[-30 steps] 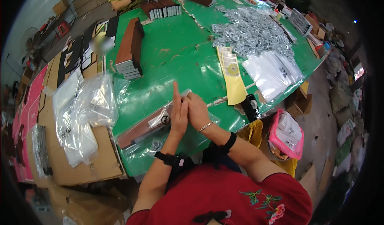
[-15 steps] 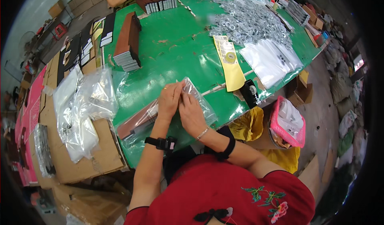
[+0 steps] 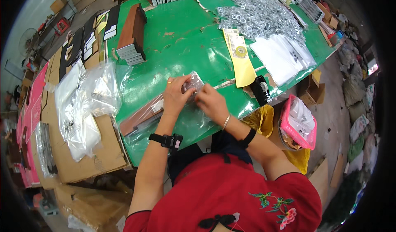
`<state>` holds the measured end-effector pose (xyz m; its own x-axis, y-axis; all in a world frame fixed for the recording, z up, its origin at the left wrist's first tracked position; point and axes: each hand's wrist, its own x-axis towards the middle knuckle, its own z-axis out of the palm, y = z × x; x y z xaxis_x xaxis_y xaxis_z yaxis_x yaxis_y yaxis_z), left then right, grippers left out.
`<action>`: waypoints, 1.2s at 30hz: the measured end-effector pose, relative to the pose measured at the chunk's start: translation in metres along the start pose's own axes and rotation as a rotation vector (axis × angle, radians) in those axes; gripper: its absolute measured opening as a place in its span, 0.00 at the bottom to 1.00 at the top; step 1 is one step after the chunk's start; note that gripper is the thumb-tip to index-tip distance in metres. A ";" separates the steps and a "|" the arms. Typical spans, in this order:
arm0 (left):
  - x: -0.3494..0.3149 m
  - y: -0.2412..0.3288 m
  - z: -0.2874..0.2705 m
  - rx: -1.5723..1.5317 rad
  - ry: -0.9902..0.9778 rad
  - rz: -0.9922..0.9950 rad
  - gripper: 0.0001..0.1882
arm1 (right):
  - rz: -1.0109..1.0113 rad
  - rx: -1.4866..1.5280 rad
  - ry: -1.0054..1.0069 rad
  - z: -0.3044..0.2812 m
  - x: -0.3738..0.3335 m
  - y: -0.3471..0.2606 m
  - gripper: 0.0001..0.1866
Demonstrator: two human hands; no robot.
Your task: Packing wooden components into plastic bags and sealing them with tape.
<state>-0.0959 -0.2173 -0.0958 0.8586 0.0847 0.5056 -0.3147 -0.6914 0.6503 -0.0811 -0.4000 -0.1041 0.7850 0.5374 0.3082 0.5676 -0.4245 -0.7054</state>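
Observation:
A brown wood-coloured bar in a clear plastic bag (image 3: 140,118) lies slantwise on the green table (image 3: 177,38) right in front of me. My left hand (image 3: 177,94) is closed on the bag near its far end, with the thumb toward my right hand. The crumpled end of the bag (image 3: 195,82) sticks up between my two hands. Bent fingers of my right hand (image 3: 212,104) are closed at the right side of that plastic; the fingertips are partly hidden, and they look pinched on the bag.
Left of me, clear bags (image 3: 82,108) lie on cardboard. A stack of brown bars (image 3: 132,34) stands farther off. To the right are a yellow sticker sheet (image 3: 244,69), a black object (image 3: 260,91), white bags (image 3: 280,58), bagged metal rings (image 3: 260,17) and a pink basket (image 3: 309,139).
My right hand has moved right, away from my left hand, along the bag's end. The bag's loose plastic is drawn in and crumpled. My left hand remains on the bag.

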 end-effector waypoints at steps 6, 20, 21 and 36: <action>0.001 0.004 -0.005 0.071 -0.051 0.071 0.28 | -0.186 -0.313 -0.098 0.006 -0.041 -0.017 0.17; 0.002 0.004 -0.007 0.045 -0.129 0.054 0.29 | 0.316 -0.319 0.058 -0.018 -0.056 0.007 0.22; 0.002 0.004 -0.006 0.037 -0.129 0.058 0.29 | 0.328 -0.281 0.048 -0.018 -0.056 0.008 0.22; -0.007 0.013 -0.008 0.026 -0.152 0.027 0.26 | -0.091 -0.212 -0.083 -0.064 -0.043 0.017 0.30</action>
<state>-0.1088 -0.2210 -0.0862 0.9018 -0.0420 0.4300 -0.3295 -0.7107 0.6216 -0.0890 -0.4771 -0.0883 0.7101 0.6345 0.3052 0.6815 -0.5104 -0.5244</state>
